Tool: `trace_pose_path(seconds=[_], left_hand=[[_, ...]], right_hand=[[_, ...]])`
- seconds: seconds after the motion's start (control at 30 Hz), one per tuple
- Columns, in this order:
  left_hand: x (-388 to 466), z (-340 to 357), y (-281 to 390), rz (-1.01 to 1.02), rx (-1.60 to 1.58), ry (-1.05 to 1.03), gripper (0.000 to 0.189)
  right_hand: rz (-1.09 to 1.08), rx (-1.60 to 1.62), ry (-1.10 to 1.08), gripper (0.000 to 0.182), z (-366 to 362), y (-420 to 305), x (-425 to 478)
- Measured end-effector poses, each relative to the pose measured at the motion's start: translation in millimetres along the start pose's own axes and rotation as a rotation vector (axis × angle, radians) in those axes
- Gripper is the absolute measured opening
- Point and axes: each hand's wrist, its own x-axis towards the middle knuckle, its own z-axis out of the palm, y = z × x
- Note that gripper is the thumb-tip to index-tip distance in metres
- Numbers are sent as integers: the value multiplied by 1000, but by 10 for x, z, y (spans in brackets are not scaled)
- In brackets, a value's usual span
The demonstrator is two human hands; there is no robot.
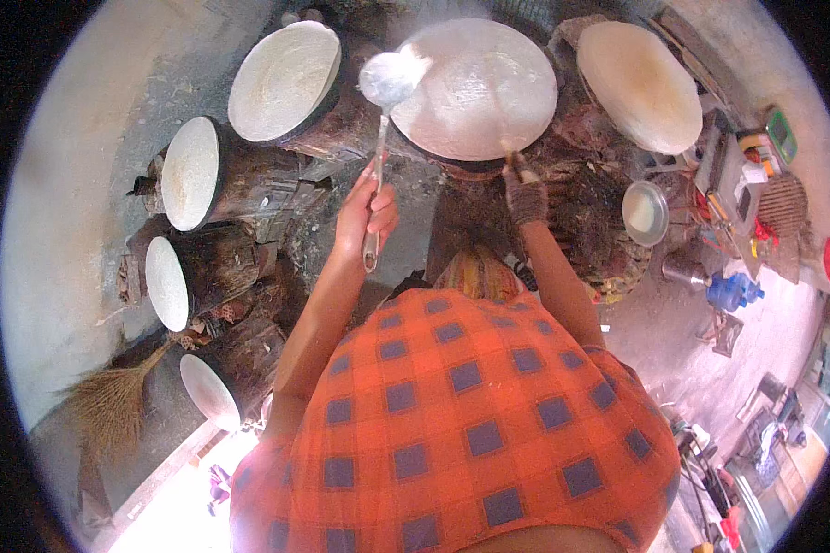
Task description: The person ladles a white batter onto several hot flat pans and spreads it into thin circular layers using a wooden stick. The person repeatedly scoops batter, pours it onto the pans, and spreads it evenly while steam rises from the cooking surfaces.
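My left hand (368, 213) grips the long handle of a metal ladle (389, 77). The ladle's round bowl is raised over the left side of a large round griddle (474, 90), whose surface is pale and glossy and gives off steam. At the near edge of that griddle is my right hand (526, 190), in a dark knitted glove with bare fingertips. Its fingers look closed around a slim tool (508, 146), whose far part is blurred against the pale surface.
More pale-topped pans on dark stoves curve along the left, among them a large pan (285, 81) and a smaller one (191, 173). A domed pale round (640, 86) stands right. Nearby are a metal bowl (644, 213), blue water jug (730, 290) and straw broom (114, 401).
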Motion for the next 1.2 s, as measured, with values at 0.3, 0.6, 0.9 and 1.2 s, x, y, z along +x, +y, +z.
trace_pose_path(seconds=[0.3,0.6,0.9,1.2], left_hand=[[-127,-388,117,-170,-685,-94,39],[-1077,-365,172,106,-20,399,43],[-1576,-859,-334,300,-571,573,35],[-2444,-1020,-892,763,-1040,546,39]], right_hand=[[-318,-479,-313,48,73,-40,-462],[-40,-712,-427,60,182,140,-20],[82,-456,-465,49,1635,-422,301],[197,162,-103,51,3317,-2220,1827]])
